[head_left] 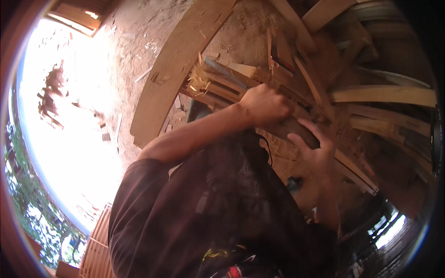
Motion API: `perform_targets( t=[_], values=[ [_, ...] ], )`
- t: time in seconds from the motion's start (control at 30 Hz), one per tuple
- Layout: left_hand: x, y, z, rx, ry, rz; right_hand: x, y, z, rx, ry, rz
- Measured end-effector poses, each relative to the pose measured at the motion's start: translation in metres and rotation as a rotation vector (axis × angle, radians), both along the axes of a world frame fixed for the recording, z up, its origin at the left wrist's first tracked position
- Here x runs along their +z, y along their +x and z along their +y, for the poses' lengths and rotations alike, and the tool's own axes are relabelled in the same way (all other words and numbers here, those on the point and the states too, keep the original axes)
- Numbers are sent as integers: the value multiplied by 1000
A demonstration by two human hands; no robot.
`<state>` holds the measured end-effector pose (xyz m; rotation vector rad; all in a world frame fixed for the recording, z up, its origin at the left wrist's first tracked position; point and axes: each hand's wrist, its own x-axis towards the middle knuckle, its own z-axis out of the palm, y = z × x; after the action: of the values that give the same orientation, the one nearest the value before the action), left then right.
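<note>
In both hands is a dark brown wooden block [296, 131], by its shape a wooden hand plane; its blade is hidden. My left hand [266, 105] is closed over its far-left part, knuckles up. At the near-right end, my right hand [319, 142] grips it, the thumb and fingers on either side. Beneath runs a long narrow board [354, 170], slanting from the upper left to the lower right. Curled pale wood shavings [199, 78] are heaped at the far-left end of the stacked timber strips [222, 90].
A broad curved plank [169, 69] lies left of the work. Several loose boards [384, 95] crowd the right side. Scraps dot the dirt floor [134, 60], with bright sunlit ground [79, 153] farther left. A small dark object [293, 184] sits below my right hand.
</note>
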<state>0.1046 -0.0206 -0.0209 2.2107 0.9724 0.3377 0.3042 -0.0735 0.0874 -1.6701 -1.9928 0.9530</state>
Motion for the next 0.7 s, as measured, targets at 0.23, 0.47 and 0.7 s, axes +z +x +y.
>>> perform_targets(
  t=[0.23, 0.47, 0.7],
  values=[
    [-24, 41, -33, 120, 12, -428, 61, -4, 14, 211, -46, -300],
    [-58, -6, -17, 86, -198, -492, 44, -66, 40, 179, -199, -538],
    [-72, -2, -21, 48, -194, -85, -21, -26, 19, 67, -85, -264]
  ],
)
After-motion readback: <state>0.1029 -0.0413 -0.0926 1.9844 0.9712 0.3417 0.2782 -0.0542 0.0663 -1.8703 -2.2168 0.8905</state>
